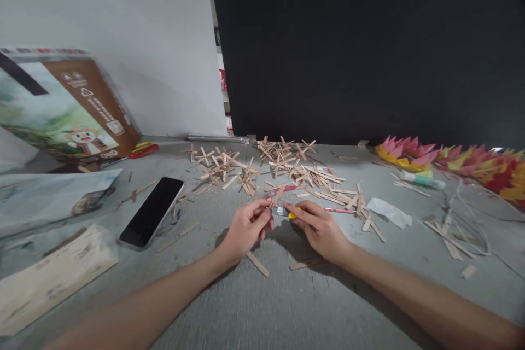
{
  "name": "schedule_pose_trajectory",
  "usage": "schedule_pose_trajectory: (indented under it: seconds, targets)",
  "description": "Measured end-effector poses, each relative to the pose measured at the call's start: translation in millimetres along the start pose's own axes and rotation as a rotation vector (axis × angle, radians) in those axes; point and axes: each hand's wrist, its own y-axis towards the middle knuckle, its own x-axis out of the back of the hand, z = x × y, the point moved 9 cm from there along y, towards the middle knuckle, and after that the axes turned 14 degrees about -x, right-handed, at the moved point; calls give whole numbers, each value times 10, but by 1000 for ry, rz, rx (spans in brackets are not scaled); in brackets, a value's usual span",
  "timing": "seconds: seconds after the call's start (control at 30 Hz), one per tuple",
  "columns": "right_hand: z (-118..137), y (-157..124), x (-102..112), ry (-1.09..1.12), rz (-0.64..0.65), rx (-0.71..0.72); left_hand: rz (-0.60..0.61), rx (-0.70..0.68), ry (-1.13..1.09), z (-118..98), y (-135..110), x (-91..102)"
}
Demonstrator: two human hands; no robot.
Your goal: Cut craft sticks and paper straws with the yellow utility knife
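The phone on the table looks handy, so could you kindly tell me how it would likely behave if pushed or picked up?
The phone would probably slide rather than roll or tip, since it lies flat on the table. It should stay stiff when lifted, judging by its straight-edged slab shape. Its smooth, dark face may be somewhat slippery.

Craft workspace: grey worktop (pixel 229 317) strewn with wooden sticks (pixel 319 177), coloured-paper petals (pixel 410 149).

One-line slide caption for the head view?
Left hand holding a wooden stick, right hand gripping a yellow tool, before piled wooden sticks on a grey table.
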Motion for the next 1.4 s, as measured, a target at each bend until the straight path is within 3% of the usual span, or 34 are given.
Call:
schedule_pose_trajectory:
  seconds: [1.4]
  targets:
    - [62,11,36,118,64,13,-2,16,4,-18,-27,-11]
